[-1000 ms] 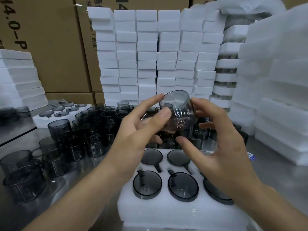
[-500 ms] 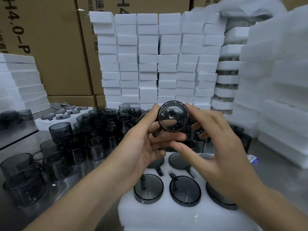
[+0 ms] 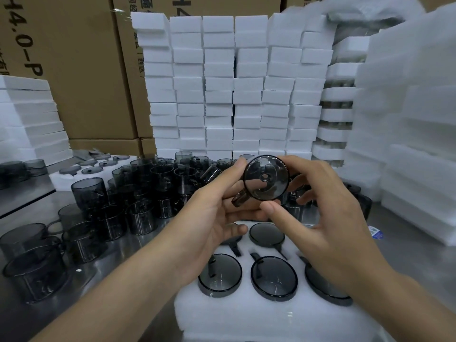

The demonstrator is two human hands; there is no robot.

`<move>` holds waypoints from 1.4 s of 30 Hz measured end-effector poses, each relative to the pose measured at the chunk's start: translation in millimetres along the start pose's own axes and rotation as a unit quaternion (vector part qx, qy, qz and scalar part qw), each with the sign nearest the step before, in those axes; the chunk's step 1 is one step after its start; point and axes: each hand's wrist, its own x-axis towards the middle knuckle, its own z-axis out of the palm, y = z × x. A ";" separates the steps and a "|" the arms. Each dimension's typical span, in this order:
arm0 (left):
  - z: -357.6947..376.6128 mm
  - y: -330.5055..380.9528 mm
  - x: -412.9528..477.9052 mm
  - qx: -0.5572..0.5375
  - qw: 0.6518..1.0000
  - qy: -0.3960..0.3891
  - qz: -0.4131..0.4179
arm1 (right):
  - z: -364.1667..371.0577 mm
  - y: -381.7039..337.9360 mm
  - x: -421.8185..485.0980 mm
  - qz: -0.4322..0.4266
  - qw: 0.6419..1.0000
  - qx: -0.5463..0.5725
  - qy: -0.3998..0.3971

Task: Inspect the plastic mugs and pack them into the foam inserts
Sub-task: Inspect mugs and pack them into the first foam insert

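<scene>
On the far left, a tall cardboard box point(image 3: 74, 70) carries large dark print turned on its side, running downward: "H4.0-P", with the H cut by the top edge and the rest lost below. The next cardboard box point(image 3: 125, 99) to its right bears a column of Chinese characters, too small and too hidden to read. Above the stack of white foam point(image 3: 219, 77), "H4" shows on a far box point(image 3: 209, 4). A small blue-and-white label point(image 3: 376, 232) lies on the table at right, its print illegible.
</scene>
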 end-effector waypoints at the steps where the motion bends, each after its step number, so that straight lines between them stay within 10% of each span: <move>1: -0.3 0.2 0.0 0.002 1.000 0.000 0.001 | 0.0 -0.2 -0.1 0.000 1.000 0.000 0.000; 42: -4.1 -4.7 1.8 0.096 0.984 0.063 0.137 | 2.5 2.5 -1.7 0.020 0.998 0.057 0.011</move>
